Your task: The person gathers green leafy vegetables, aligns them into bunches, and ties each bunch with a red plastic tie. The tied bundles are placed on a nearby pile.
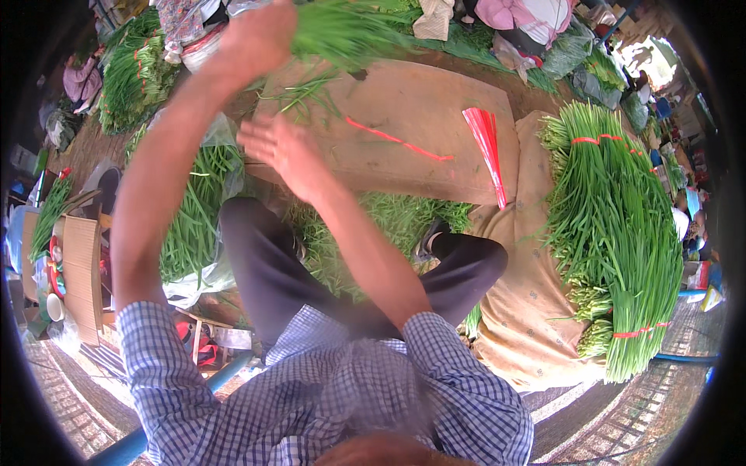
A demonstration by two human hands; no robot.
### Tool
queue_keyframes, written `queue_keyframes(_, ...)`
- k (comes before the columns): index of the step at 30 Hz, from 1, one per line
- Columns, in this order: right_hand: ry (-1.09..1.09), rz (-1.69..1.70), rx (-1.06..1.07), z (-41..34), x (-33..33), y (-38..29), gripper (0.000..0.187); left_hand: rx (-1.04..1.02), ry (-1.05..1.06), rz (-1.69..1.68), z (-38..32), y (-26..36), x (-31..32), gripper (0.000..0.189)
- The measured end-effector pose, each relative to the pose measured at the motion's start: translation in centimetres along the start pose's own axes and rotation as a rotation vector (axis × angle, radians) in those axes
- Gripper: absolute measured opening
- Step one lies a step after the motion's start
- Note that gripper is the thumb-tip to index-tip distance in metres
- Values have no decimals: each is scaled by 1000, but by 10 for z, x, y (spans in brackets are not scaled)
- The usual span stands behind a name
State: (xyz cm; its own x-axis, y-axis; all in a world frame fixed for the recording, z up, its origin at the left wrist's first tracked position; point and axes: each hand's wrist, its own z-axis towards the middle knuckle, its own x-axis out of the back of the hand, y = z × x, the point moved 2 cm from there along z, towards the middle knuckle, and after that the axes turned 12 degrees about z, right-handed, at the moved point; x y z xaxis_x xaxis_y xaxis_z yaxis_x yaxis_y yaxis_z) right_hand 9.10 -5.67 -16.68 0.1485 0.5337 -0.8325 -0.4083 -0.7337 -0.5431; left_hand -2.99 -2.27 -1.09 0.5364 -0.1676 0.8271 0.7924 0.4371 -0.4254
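Observation:
My left hand [256, 43] is raised at the top left, closed around a bunch of long green leaves [344, 35], probably garlic chives, blurred by motion. Below it, my right hand [280, 151] is held flat with the fingers extended, over the left edge of a brown board [419, 87]; nothing shows in it. A few loose leaves [303, 93] lie on the board's upper left. One red tie strip [399, 140] lies across its middle, and a fan of red strips [488, 151] lies at its right side.
Tied green bundles [618, 221] are piled on a brown cloth [513, 279] at right. A plastic bag of leaves [195, 215] stands at left, beyond it a cardboard box [81, 274]. Leaf scraps [373, 233] cover the ground between my legs. Other people sit along the top.

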Motion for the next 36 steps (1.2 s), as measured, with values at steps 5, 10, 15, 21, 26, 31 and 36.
queue_keyframes(5,0,357,351,20,33,-88,57,69,-176,-393,-111,67,-38,37)
queue_keyframes(10,250,-183,447,16,45,-127,35,204,-1,-1104,-122,119,-83,49)
queue_keyframes(15,389,-994,554,31,29,-128,40,216,243,-1433,-81,122,-118,77)
queue_keyframes(21,77,-812,494,63,81,-76,26,299,277,-1335,-75,131,-189,99)
queue_keyframes(26,-120,-830,425,63,108,-70,38,366,67,-1507,-56,124,-218,62)
queue_keyframes(31,389,-1184,455,36,154,-126,71,407,-127,-1933,-11,87,-201,38)
queue_keyframes(36,514,-2226,-353,-24,248,-139,32,579,-185,-2180,-28,50,-199,40)
